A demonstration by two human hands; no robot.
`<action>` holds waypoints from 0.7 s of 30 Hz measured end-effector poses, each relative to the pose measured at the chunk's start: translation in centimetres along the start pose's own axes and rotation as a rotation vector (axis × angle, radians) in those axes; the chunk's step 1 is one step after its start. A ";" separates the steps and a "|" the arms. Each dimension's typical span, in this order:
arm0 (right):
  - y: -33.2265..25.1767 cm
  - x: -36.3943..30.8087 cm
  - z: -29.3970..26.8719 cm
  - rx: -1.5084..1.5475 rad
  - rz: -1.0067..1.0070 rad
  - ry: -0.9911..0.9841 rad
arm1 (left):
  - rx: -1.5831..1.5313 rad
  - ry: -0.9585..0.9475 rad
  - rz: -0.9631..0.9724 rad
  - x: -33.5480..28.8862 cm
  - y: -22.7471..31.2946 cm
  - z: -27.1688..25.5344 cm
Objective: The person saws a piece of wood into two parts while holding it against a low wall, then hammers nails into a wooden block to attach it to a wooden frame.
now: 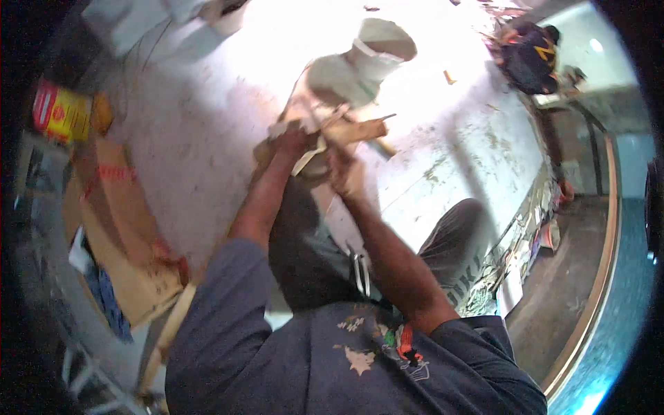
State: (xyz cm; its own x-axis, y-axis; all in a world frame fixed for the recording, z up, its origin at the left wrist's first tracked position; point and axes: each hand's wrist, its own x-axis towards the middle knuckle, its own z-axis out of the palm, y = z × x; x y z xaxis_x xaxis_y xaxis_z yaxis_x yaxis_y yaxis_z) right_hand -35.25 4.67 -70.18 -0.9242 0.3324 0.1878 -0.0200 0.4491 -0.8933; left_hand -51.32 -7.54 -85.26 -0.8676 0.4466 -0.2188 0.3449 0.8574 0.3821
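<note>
My left hand (pixel 296 142) is closed near a pale yellowish strip (pixel 308 159), just above my dark-trousered knee. Close beside it, my right hand (pixel 344 173) is curled with its fingers together at the other side of the strip. Motion blur and the fingers hide exactly what each one grips. Right beyond the hands lies a light brown wooden piece (pixel 363 131), with a thin stick poking out past it. A whitish sack or bag (pixel 363 66), its top gaping, stands on the pale floor farther off.
Along the left lie a brown cardboard box (pixel 121 214) and a yellow and red package (pixel 62 114). Scraps and papers (pixel 512 277) heap up at the right, beside a wooden-edged ledge (pixel 600 290). Another person (pixel 529 59) in dark clothes crouches at the far right.
</note>
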 end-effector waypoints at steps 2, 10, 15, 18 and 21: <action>-1.4 -0.5 2.5 0.026 -0.130 0.011 | 0.102 0.208 -0.052 -0.1 -3.6 -1.3; -2.6 -2.0 -0.8 -0.263 -0.262 0.021 | 0.211 0.224 -0.245 -3.0 2.7 -2.2; -8.1 -9.9 -8.3 -0.077 0.197 -0.274 | 0.252 0.220 -0.228 -3.5 1.3 -3.7; -8.7 -10.2 -8.9 -0.012 0.253 -0.321 | 0.307 0.243 -0.245 -5.4 -0.9 -5.4; -3.9 -2.3 -3.4 -0.156 0.219 -0.270 | 0.324 0.213 -0.221 -5.6 2.0 -4.1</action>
State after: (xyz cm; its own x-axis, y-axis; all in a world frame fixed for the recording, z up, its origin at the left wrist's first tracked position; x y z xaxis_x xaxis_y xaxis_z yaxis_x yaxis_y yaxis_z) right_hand -31.71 5.00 -65.74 -0.9678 0.2131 -0.1337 0.2281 0.5192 -0.8236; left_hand -47.23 -9.39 -79.62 -0.9757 0.2103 -0.0611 0.2083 0.9773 0.0384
